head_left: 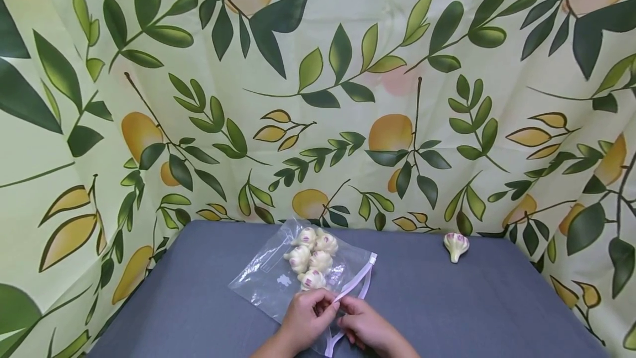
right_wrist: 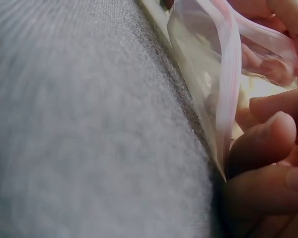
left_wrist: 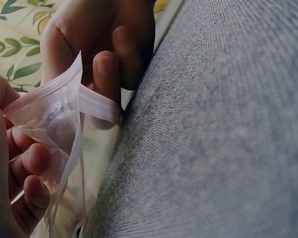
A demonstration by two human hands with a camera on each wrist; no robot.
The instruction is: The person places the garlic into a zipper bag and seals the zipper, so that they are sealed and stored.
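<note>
Left hand (head_left: 309, 315) pinches the clear bag (head_left: 265, 278) holding garlic bulbs (head_left: 300, 259); my right hand (head_left: 366, 325), partly hidden, seems to grip it too.

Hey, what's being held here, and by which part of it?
A clear zip bag, by its pinkish zip edge: the left hand pinches it; the right hand is there too, its grip unclear.

Worktop (head_left: 437, 303): room between the bag (head_left: 265, 275) and the lone garlic (head_left: 456, 245).
Back edge: leafy cloth (head_left: 343, 120) blocks the way.
</note>
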